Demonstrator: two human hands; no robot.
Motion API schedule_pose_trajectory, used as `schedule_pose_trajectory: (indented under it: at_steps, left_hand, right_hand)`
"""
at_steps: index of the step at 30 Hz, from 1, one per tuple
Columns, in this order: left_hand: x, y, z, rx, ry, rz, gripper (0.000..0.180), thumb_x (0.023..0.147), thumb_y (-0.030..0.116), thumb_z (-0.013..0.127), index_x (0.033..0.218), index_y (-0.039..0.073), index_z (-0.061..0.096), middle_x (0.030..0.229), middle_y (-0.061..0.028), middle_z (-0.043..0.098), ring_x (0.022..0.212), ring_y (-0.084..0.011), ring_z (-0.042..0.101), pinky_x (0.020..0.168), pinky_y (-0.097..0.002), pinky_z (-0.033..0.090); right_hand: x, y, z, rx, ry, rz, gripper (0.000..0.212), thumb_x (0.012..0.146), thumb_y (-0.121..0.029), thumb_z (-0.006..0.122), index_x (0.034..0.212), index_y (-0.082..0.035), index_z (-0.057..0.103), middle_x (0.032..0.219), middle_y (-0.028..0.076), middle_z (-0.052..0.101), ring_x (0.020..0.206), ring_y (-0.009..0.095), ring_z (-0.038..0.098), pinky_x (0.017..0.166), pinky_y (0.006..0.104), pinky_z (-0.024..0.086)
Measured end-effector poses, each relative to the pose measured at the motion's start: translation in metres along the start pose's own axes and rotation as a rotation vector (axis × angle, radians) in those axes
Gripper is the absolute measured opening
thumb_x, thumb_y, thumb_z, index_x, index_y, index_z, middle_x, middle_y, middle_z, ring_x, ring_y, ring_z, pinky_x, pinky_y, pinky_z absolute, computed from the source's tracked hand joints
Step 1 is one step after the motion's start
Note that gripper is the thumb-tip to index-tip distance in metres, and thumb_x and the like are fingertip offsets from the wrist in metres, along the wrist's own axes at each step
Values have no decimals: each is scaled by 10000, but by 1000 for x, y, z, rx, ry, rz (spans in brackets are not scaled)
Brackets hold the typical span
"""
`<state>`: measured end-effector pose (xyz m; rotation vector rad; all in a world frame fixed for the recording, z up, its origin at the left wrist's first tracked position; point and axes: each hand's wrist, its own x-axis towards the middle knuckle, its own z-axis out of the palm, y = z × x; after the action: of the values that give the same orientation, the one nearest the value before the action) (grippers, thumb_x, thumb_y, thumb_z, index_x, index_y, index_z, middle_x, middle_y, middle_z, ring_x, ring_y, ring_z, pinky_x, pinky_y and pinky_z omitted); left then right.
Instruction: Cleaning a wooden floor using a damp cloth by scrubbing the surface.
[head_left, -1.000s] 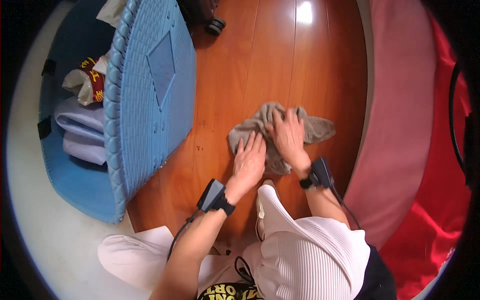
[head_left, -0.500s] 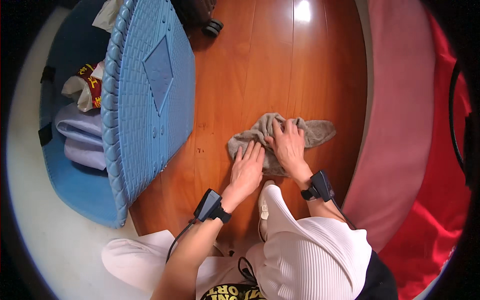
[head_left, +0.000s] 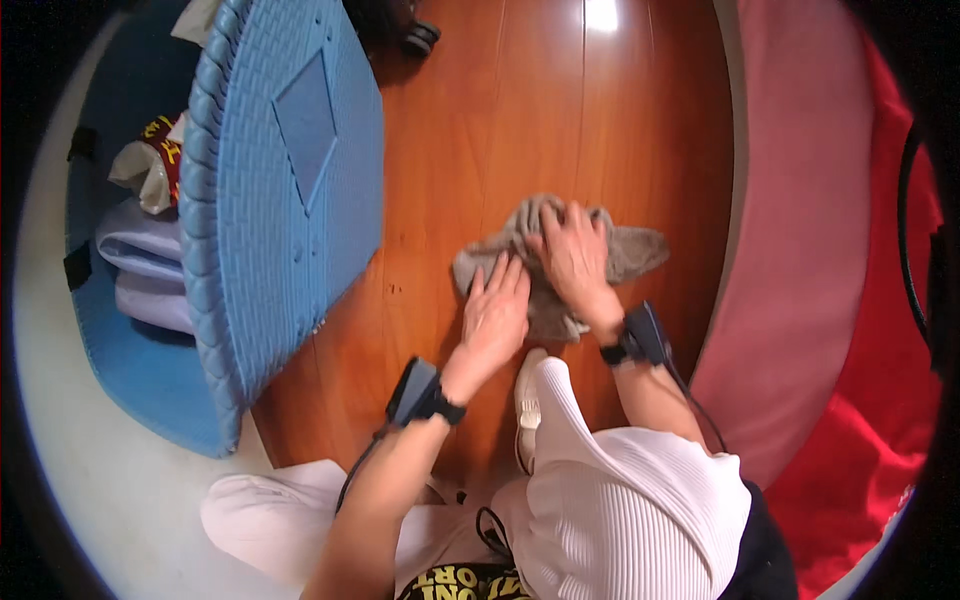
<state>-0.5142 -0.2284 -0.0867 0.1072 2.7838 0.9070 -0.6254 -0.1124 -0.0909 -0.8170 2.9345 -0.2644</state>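
A crumpled grey-brown cloth point(head_left: 548, 309) lies on the wooden floor in front of me. My left hand point(head_left: 497, 308) rests flat on its left part, fingers stretched out and slightly apart. Farther forward, my right hand point(head_left: 574, 258) presses on the bunched middle of the cloth with its fingers spread. Folds gather around the right fingertips and partly hide them. One end of the cloth sticks out to the right of that hand. A black strapped device with a cable sits on each wrist.
At left stands a blue woven-pattern plastic bin point(head_left: 290, 200) with bags and folded pale fabric point(head_left: 140, 245) inside. Dark wheels point(head_left: 420, 40) show at the far end. A pink fabric edge point(head_left: 800, 200) and red cloth point(head_left: 860, 470) line the right. My shoe point(head_left: 528, 410) is just behind the cloth.
Both hands have slid slightly forward, away from me, and the cloth has moved with them. The bin appears a little farther left in the view.
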Motion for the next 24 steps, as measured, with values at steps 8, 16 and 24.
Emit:
schedule_pose_trajectory:
  at_steps: [8, 16, 24]
  left_hand:
    - [-10, 3, 5, 14, -62, -2, 627, 681, 72, 699, 1238, -90, 462, 1349, -256, 429, 1323, -388, 350, 1075, -536, 291]
    - [3, -3, -10, -54, -1, -23, 577, 699, 100, 706, 1210, -68, 498, 1343, -220, 452, 1303, -372, 384, 1044, -517, 332]
    - [9, 5, -21, -94, 153, -23, 640, 746, 117, 685, 1296, -80, 423, 1408, -242, 369, 1351, -386, 298, 1082, -459, 300]
  right_hand:
    - [-23, 4, 3, 31, -104, 43, 441, 815, -332, 657, 1171, -85, 575, 993, 133, 550, 926, 318, 555, 783, 450, 398]
    - [9, 17, 2, 254, 11, 0, 308, 849, -281, 632, 1107, -112, 626, 1004, 145, 571, 943, 339, 554, 834, 436, 414]
    - [13, 9, -3, 279, 305, 124, 223, 794, -194, 691, 977, -76, 643, 930, 143, 574, 906, 312, 535, 770, 419, 410]
